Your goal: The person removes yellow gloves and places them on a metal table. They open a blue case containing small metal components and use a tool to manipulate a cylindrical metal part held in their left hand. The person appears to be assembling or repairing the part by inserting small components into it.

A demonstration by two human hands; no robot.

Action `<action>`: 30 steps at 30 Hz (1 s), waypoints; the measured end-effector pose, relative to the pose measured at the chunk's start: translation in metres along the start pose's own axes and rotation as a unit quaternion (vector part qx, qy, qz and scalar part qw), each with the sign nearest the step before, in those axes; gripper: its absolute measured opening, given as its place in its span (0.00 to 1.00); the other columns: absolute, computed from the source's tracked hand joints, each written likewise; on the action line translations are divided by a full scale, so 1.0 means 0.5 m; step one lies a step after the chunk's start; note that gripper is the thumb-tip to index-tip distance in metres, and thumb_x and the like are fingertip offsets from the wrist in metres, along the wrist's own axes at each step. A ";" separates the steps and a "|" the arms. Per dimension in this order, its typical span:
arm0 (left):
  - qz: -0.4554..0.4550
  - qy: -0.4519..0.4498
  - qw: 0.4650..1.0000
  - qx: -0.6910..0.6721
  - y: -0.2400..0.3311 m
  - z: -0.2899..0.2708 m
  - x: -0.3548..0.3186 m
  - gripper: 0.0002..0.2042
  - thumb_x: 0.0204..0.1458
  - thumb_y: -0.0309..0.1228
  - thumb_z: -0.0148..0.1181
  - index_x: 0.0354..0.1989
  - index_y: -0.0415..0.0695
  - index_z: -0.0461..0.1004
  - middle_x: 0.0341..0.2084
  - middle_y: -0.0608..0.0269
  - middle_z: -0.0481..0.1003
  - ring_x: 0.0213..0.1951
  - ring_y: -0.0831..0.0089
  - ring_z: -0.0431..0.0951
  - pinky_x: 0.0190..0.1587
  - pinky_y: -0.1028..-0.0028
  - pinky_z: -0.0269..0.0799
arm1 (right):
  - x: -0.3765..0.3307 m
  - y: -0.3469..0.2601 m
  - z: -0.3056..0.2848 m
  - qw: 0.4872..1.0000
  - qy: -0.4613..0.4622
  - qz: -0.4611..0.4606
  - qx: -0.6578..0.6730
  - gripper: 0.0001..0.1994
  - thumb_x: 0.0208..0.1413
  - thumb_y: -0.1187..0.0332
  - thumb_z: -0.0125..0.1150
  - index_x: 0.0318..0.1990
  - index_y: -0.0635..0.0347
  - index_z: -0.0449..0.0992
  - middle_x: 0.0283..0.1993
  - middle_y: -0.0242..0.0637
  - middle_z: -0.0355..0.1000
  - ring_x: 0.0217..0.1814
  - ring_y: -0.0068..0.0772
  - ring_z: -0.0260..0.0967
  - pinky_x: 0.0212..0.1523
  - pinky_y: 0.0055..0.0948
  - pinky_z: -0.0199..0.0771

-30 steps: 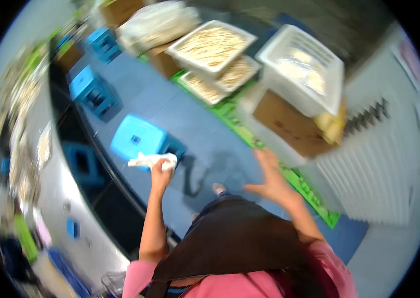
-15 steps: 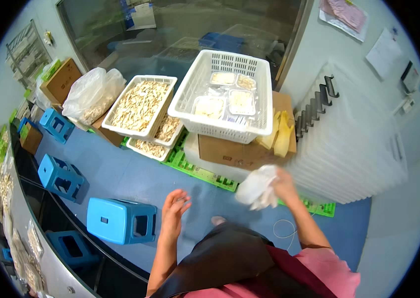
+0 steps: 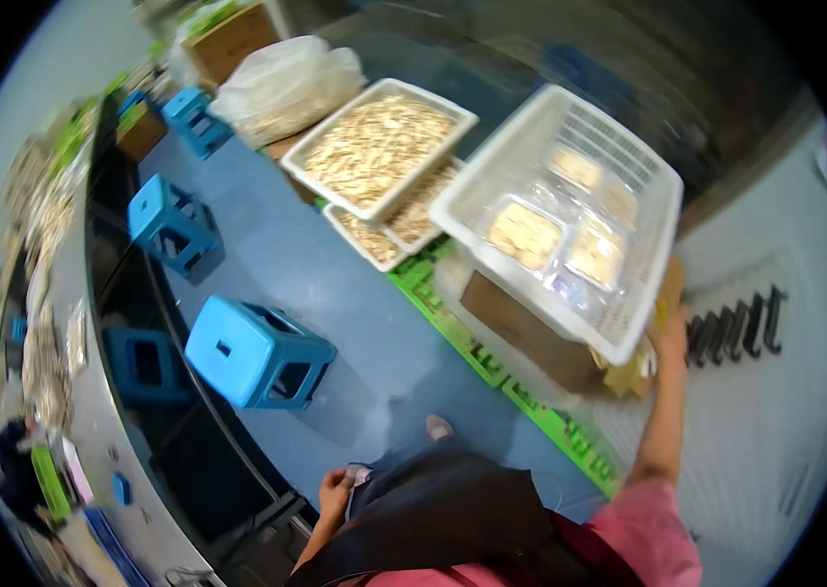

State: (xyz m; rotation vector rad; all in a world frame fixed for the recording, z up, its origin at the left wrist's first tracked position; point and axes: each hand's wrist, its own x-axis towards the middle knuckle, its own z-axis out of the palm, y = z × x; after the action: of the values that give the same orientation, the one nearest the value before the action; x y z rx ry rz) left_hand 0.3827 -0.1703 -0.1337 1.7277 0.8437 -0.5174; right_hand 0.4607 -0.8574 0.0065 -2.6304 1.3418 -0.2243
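Note:
My right hand (image 3: 668, 338) reaches down beside the white basket (image 3: 472, 210), at the yellow gloves (image 3: 628, 374) on the cardboard box (image 3: 531, 333). Its fingers are blurred and partly hidden, so its grip does not show. My left hand (image 3: 335, 489) hangs low by my apron with its fingers curled in. Just past them shows a pale shoe tip; whether anything is in the fingers cannot be made out. Clear-wrapped trays of pale slices (image 3: 524, 235) lie inside the basket.
A white crate of dried slices (image 3: 374, 147) is stacked left of the basket, near a filled plastic bag (image 3: 286, 88). Blue stools (image 3: 257, 352) stand along the steel counter (image 3: 100, 391). Green pallets (image 3: 452, 333) edge the floor; stacked translucent trays (image 3: 726, 421) rise at right.
My view has turned, and the stacks appear nearer. My right hand has gone from holding a white crumpled thing to the yellow gloves; that white thing is not plainly visible. My left hand has dropped.

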 end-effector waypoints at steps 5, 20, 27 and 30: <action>-0.247 0.154 0.956 -0.028 -0.327 -0.135 -0.144 0.15 0.48 0.28 0.59 0.45 0.39 0.74 0.38 0.58 0.76 0.38 0.70 0.75 0.41 0.69 0.72 | -0.193 0.134 0.145 0.822 -0.536 0.027 -0.192 0.20 0.49 0.60 0.61 0.44 0.68 0.75 0.37 0.54 0.75 0.39 0.48 0.76 0.40 0.41 0.77; -0.309 0.214 0.848 -0.373 -0.460 -0.212 -0.078 0.12 0.51 0.33 0.57 0.43 0.43 0.76 0.41 0.59 0.76 0.41 0.66 0.76 0.41 0.69 0.73 | -0.759 -0.963 0.426 0.648 -0.489 -0.558 -0.171 0.18 0.53 0.60 0.56 0.42 0.67 0.76 0.36 0.56 0.75 0.38 0.51 0.76 0.40 0.42 0.77; -0.374 0.151 0.792 -0.459 -0.520 -0.209 -0.027 0.11 0.53 0.35 0.55 0.42 0.46 0.77 0.42 0.59 0.76 0.42 0.64 0.76 0.41 0.69 0.74 | -0.940 -1.289 0.472 0.547 -0.443 -0.671 -0.233 0.17 0.53 0.61 0.55 0.41 0.67 0.77 0.36 0.56 0.75 0.37 0.52 0.76 0.39 0.42 0.77; -0.375 0.026 0.793 -0.480 -0.591 -0.133 -0.019 0.11 0.54 0.36 0.55 0.41 0.46 0.77 0.42 0.59 0.77 0.43 0.63 0.77 0.41 0.68 0.74 | -0.999 -1.418 0.523 0.481 -0.422 -0.712 -0.290 0.16 0.53 0.61 0.55 0.41 0.67 0.77 0.36 0.56 0.75 0.37 0.52 0.76 0.39 0.42 0.77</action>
State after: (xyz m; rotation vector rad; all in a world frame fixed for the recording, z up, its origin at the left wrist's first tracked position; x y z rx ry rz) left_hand 0.1489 -0.0644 -0.2944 0.4216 1.5065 -0.4172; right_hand 0.7828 -0.0194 -0.1126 -2.6576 -1.4156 1.3346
